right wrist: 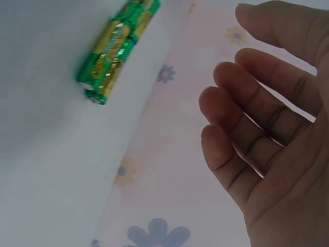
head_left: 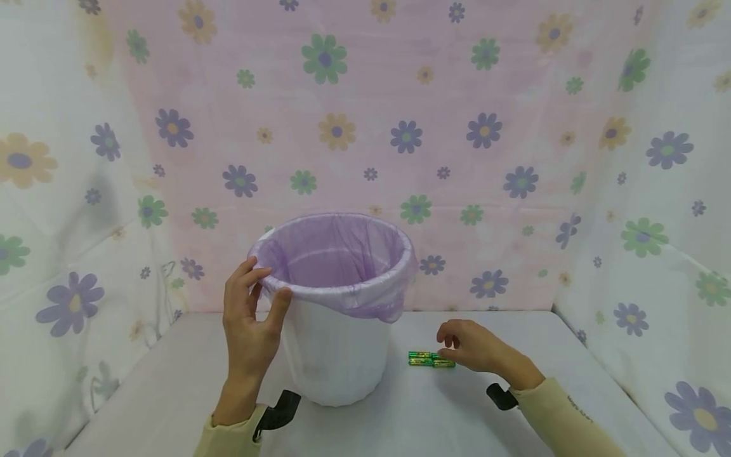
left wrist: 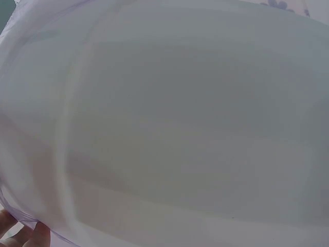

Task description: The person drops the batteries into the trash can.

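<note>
A white trash can point(head_left: 337, 355) stands on the table, lined with a thin purple trash bag point(head_left: 365, 306) folded over its rim. My left hand point(head_left: 251, 324) grips the rim at the left, fingers over the edge and thumb at the front. In the left wrist view the can's white wall point(left wrist: 195, 128) fills most of the picture, with the fingertips point(left wrist: 38, 236) at the bag's edge. Several green and gold batteries point(head_left: 421, 362) lie side by side to the right of the can. Just over their right end hovers my right hand point(head_left: 476, 346), loosely curled and holding nothing.
A white cloth covers the table point(head_left: 445, 419). Behind it hangs a pink flowered curtain point(head_left: 365, 95), with white flowered curtains point(head_left: 657, 203) along both sides. Black wrist mounts point(head_left: 502, 397) sit at both sleeves.
</note>
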`<state>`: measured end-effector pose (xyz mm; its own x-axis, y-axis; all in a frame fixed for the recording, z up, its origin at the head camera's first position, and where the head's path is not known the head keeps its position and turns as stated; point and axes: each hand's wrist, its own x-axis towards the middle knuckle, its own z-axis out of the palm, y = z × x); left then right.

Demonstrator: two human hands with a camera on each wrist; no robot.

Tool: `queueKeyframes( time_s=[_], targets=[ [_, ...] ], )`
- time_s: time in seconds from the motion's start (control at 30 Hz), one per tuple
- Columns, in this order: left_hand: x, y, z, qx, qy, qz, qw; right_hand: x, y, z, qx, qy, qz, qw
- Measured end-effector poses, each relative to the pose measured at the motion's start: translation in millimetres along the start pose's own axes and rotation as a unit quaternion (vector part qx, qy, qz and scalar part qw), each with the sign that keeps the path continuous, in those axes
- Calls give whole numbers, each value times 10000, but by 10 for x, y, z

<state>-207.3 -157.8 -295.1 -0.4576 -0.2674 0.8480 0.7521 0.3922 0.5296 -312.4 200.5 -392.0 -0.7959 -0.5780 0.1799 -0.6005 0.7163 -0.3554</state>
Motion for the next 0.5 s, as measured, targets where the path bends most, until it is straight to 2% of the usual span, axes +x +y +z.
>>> queueKeyframes(
  time_s=[0.5],
  targets=[
    [6, 6, -2, -21, -32, -25, 10000, -33, 204, 292, -72, -242, 73, 9997]
  ],
)
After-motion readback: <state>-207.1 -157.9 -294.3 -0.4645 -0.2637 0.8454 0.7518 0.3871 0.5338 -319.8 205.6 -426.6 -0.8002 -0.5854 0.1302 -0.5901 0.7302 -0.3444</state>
